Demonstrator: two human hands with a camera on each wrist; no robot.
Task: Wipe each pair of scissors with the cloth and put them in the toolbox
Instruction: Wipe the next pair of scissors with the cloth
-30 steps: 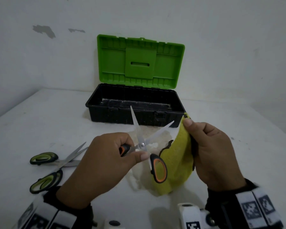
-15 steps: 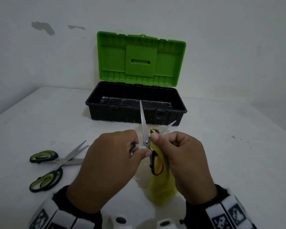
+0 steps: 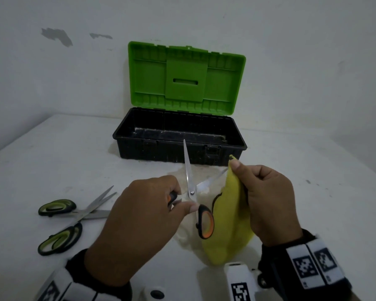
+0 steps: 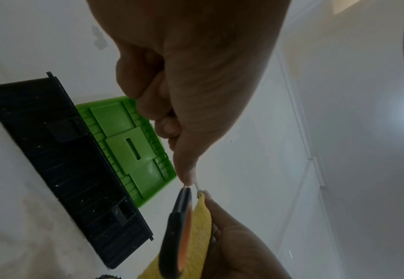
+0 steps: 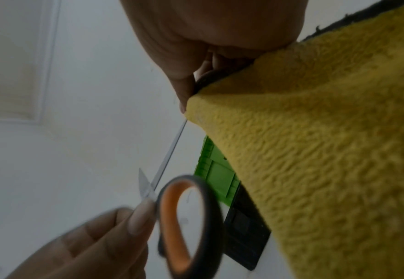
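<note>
Three pairs of scissors: the orange-handled scissors (image 3: 191, 192), blades spread, gripped by the left hand (image 3: 143, 216) in front of the one open toolbox (image 3: 179, 146); two green-handled scissors (image 3: 72, 216) lie front-left of it. The right hand (image 3: 267, 200) pinches one yellow cloth (image 3: 230, 216) over one blade tip. Bare table (image 3: 313, 192) extends right of the toolbox.

Orange-handled scissors (image 3: 191, 192) held open midair, yellow cloth (image 3: 228, 213) at 3 o'clock, tip touching; green-handled scissors (image 3: 74, 216) at 9; open toolbox (image 3: 180, 135) at 12.
</note>
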